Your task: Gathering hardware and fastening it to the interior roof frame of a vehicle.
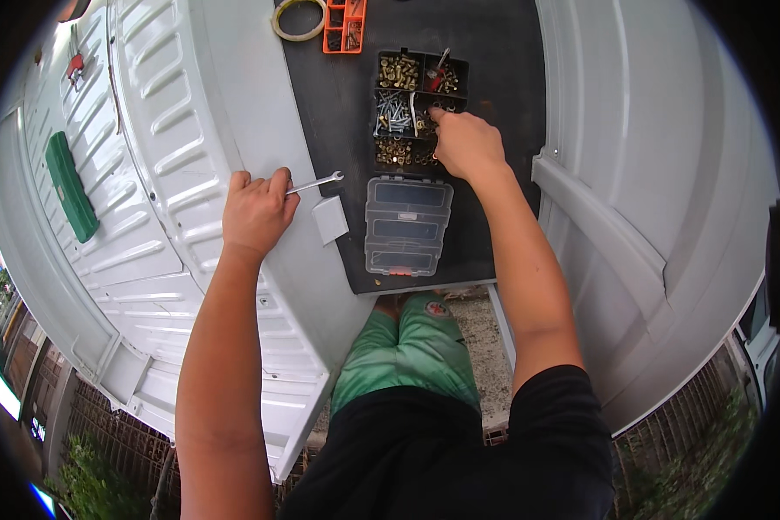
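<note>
Left hand (258,212) curled, knuckles up; right hand (470,146) farther forward, fingers (439,113) bent.

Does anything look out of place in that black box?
Perhaps the red-handled tool: it sits in the black box, in the far right compartment among brass-coloured fasteners, an odd spot for a tool.

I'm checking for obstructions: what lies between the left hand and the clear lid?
In the head view: the open-end wrench jutting from the left hand, some pale panel, a flat white piece, and a strip of black mat bordering the clear lid.
</note>
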{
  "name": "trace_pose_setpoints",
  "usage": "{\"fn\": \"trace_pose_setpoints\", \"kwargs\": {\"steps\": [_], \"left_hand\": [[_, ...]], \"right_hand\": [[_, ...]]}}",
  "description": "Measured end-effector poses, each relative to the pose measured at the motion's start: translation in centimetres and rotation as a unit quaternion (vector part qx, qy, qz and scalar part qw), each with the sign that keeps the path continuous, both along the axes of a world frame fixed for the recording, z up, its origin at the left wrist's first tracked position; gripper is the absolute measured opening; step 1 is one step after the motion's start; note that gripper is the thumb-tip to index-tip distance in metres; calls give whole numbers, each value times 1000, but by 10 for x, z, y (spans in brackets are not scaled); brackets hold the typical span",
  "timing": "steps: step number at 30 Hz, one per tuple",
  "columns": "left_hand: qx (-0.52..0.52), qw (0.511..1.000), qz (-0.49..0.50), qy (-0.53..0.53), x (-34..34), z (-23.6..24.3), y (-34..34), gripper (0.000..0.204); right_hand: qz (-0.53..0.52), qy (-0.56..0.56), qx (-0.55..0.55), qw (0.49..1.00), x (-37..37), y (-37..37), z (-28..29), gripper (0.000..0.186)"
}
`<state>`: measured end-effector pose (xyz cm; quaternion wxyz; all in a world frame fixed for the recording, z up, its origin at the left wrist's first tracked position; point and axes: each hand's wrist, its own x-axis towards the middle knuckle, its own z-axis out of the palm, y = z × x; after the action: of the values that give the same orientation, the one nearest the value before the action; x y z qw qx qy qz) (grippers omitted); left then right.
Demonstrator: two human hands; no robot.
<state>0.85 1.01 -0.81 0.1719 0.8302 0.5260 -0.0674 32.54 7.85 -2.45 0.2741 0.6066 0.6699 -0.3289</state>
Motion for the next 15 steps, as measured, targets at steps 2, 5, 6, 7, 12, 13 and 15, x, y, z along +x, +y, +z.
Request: {"fn": "trace_pose_setpoints", "kwargs": {"steps": [2, 5, 6, 7, 12, 13, 15], "left_hand": [[-1, 1000, 1, 1, -1, 0, 1, 17], [-3, 1000, 1, 5, -3, 0, 0, 17], [-4, 1000, 1, 9, -4, 0, 0, 17], [-4, 1000, 1, 9, -4, 0, -1, 17], [1, 1000, 0, 1, -1, 0, 0, 17], [2, 1000, 2, 2, -2, 0, 0, 17], [9, 1000, -1, -8, -3, 0, 0, 16]], "right_hand": [[-67, 19, 53, 996, -1, -5, -2, 56], [-50, 18, 57, 997, -9, -4, -8, 54], [-50, 19, 57, 997, -9, -3, -9, 54], [-49, 18, 59, 997, -9, -3, -10, 53], [-62, 21, 45, 997, -6, -3, -10, 52], [-67, 26, 64, 995, -9, -3, -9, 50], [-71, 32, 82, 994, -12, -2, -8, 49]]}}
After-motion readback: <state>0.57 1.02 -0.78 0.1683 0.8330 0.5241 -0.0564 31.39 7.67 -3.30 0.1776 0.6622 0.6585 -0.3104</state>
